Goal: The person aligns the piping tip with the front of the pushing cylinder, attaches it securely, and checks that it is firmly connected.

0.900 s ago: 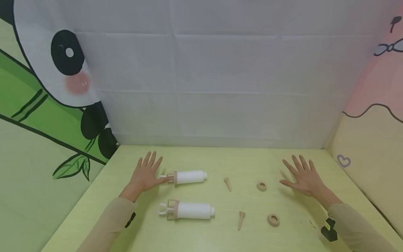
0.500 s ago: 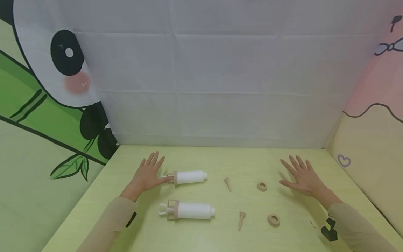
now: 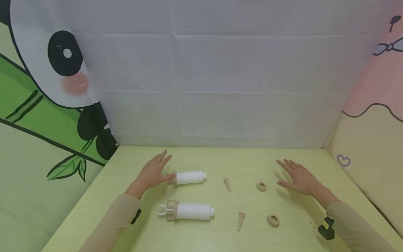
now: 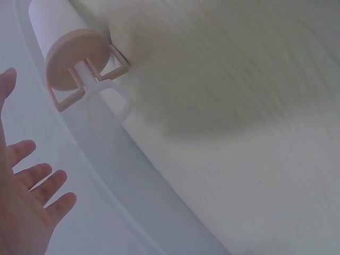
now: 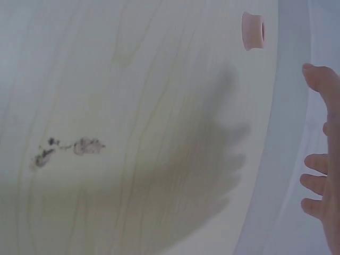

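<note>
My left hand (image 3: 152, 174) hovers over the back left of the table with its fingers straight. Its thumb overlaps the beige handle of the far white syringe-like tube (image 3: 190, 177). In the left wrist view, the hand (image 4: 24, 212) is apart from the tube's two-loop beige handle (image 4: 79, 56) and its pale plunger ring. A matching tube (image 3: 193, 211) lies nearer the front. My right hand (image 3: 300, 178), also holding nothing, is at the right, fingers extended. Nearest to it is the far beige ring (image 3: 261, 190); a second beige ring (image 3: 269, 221) lies nearer the front.
Two small beige tapered nozzle-like pieces, the far one (image 3: 227, 184) and the near one (image 3: 241, 221), lie between the tubes and the rings. A white sheet (image 3: 217, 87) hangs behind the pale yellow table (image 3: 220, 238). Printed panels flank both sides. Dark marks (image 5: 87, 146) show on the tabletop.
My left hand has shifted right, its thumb covering more of the far tube's handle end. My right hand has turned slightly and moved a little left, its fingers closer together.
</note>
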